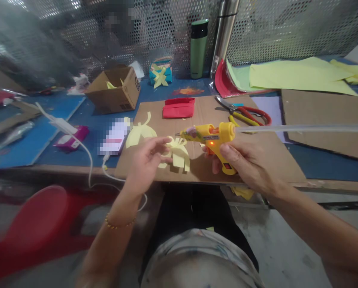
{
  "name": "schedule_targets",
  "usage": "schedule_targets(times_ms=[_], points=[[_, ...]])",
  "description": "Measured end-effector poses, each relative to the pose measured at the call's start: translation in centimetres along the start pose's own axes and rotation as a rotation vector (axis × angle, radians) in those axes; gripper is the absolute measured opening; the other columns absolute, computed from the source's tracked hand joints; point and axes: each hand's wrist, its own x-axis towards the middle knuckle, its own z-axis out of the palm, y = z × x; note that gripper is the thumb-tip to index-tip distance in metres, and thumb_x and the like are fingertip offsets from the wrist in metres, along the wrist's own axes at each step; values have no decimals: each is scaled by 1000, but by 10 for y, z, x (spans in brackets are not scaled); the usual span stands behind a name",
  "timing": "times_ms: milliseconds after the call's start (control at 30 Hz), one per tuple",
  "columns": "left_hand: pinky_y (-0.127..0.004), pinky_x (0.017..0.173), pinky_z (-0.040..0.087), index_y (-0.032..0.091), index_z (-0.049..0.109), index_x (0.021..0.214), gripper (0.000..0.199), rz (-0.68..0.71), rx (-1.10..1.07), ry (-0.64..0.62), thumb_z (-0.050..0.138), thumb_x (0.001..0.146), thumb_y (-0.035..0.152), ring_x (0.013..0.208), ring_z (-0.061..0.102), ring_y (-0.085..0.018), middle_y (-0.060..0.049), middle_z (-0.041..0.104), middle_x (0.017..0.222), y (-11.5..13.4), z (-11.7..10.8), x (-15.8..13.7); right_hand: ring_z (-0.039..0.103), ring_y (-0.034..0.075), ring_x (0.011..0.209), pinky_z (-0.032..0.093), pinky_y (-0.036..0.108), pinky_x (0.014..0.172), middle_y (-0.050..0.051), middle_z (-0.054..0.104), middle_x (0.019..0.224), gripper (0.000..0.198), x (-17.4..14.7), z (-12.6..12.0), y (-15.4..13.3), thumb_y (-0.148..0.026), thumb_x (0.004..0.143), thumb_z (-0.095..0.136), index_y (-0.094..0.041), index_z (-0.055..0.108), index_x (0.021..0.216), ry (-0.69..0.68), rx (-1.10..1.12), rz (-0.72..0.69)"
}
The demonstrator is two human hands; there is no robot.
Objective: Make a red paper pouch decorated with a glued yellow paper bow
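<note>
We count: one yellow plastic glue gun (215, 138); two pale yellow cut-paper shapes (177, 154) (140, 132); one pair of red-handled steel scissors (245, 112); one open brown cardboard box (114, 90); one green cylindrical flask (198, 48); one folded red paper piece (179, 107).

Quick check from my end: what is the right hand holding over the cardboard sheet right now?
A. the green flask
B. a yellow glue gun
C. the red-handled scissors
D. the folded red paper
B: the right hand grips the yellow glue gun by its handle, its nozzle aimed at the yellow paper cutout that the left hand holds; the scissors lie untouched on the cardboard sheet.
</note>
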Motion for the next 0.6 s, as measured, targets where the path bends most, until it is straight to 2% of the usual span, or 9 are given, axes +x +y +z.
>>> schedule_targets(times_ms=[133,300,400,500,600], points=[[-32,70,66,20,73,110,31,-54,-133,32,58,84,11,94,69,-19,-8,70,104,0,-1,0,67,20,71,51,31,66,5,70,72,66,3,3,-3,-67,105,37,-24,68,67,3,1,-4],[-24,71,58,18,73,99,26,-180,-361,201,66,76,8,87,68,-15,-5,72,92,4,1,2,68,17,72,52,29,67,4,75,79,66,5,10,0,-67,105,39,-23,74,70,16,83,-25],[-22,71,56,18,74,93,26,-237,-431,242,67,72,5,87,69,-14,-5,72,92,9,0,3,67,17,69,51,29,65,4,74,74,65,6,13,4,-68,105,40,-24,75,71,16,90,-19],[-24,72,57,19,74,92,25,-236,-402,268,68,72,6,87,70,-15,-5,74,96,14,-8,0,66,17,66,51,29,62,3,72,68,64,5,14,6,-71,103,42,-25,75,72,30,99,-7],[-27,71,57,20,74,97,22,-156,-226,308,69,77,11,79,70,-14,-4,74,95,14,-26,-9,66,17,65,50,29,61,3,73,69,64,4,14,7,-72,102,44,-26,74,69,49,115,1]])
